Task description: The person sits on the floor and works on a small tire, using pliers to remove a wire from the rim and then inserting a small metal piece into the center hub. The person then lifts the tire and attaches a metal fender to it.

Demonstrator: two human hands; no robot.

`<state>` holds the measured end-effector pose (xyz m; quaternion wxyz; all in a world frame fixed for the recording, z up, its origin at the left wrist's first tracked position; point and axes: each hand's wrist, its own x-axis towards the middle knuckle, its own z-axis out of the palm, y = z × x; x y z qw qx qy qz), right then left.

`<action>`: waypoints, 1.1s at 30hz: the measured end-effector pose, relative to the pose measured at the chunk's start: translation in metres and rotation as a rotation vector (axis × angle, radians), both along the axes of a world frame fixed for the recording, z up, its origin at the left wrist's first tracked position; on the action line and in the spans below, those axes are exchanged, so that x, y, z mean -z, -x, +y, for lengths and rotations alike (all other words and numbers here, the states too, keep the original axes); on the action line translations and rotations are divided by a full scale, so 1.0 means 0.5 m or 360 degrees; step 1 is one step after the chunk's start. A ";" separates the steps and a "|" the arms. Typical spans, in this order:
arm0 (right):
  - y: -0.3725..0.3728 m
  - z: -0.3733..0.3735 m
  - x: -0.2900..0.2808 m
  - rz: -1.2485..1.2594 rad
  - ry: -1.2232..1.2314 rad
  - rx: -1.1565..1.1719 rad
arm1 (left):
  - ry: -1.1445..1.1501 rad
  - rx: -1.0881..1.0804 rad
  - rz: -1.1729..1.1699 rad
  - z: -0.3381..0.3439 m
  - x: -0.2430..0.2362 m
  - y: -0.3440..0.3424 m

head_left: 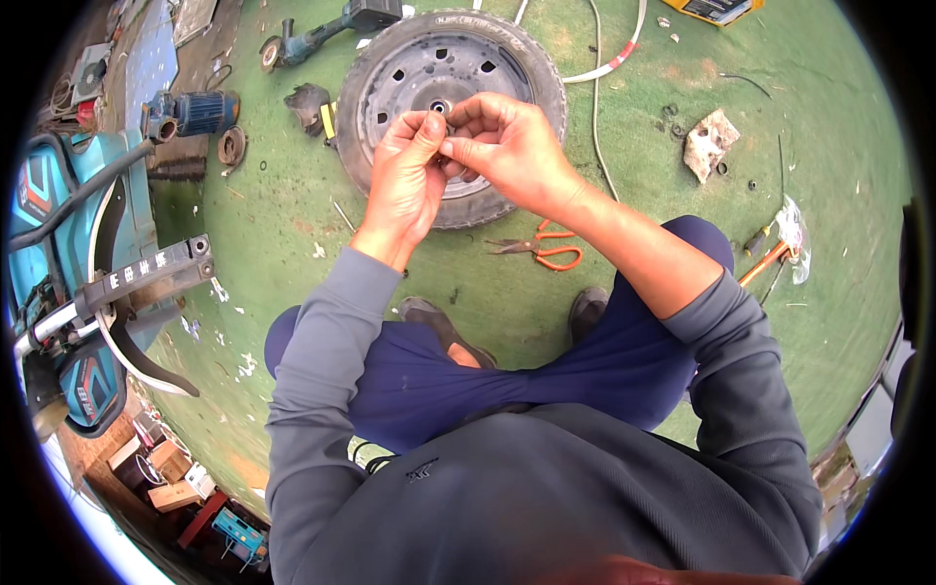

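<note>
A wheel with a black tyre (542,83) and a grey steel rim (414,54) lies flat on the green floor in front of me. Over its middle my two hands meet, fingertips touching. Thumb and fingers of my left hand (402,175) are pinched together. My right hand (512,141) closes in a pinch against them. Whatever small thing they hold is mostly covered by the fingers. Just beyond my fingertips shows the round hub hole (439,105). Orange-handled scissors (556,257) lie on the floor between the wheel and my feet.
An angle grinder (327,34) and a blue motor (203,113) lie to the far left. A teal machine (107,180) stands at left. On the right are a crumpled rag (710,146), a screwdriver (757,241) and an orange-handled tool (763,263). A hose (597,117) passes beside the wheel.
</note>
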<state>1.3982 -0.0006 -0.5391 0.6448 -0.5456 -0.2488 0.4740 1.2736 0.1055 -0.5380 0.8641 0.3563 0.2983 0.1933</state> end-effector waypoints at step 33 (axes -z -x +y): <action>0.023 0.013 0.066 0.0139 0.0171 -0.0306 | 0.0385 0.0041 0.0193 -0.005 0.030 0.093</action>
